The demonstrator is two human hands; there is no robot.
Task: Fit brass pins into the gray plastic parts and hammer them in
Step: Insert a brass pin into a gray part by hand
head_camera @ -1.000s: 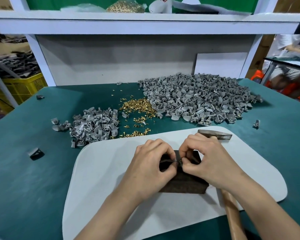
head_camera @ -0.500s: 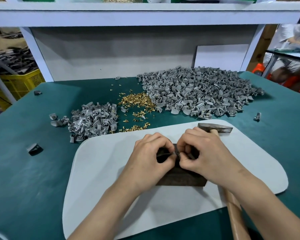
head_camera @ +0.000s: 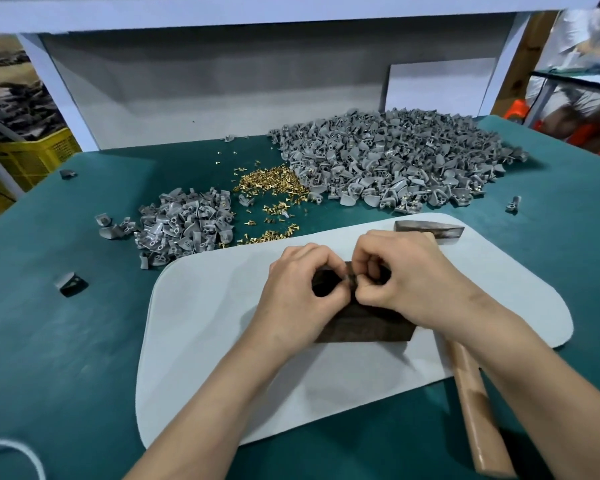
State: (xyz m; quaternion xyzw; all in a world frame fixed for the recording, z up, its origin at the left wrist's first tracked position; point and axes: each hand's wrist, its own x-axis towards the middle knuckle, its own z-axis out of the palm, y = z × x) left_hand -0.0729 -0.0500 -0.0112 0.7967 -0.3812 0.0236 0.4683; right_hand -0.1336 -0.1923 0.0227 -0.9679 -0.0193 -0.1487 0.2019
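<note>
**Seat the pin straight first**

My left hand [head_camera: 302, 289] and right hand [head_camera: 406, 278] both pinch the part [head_camera: 351, 279] over the block [head_camera: 371, 323] — the pin is too small to see. I'd press it in square before reaching for the hammer [head_camera: 430, 230].

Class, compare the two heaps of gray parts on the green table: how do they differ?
The right heap is far larger and spreads wide; the left heap is small and compact. The right heap lies farther back; the left heap lies nearer, at the white mat's edge. Both are loose gray plastic parts on the green table.
</note>
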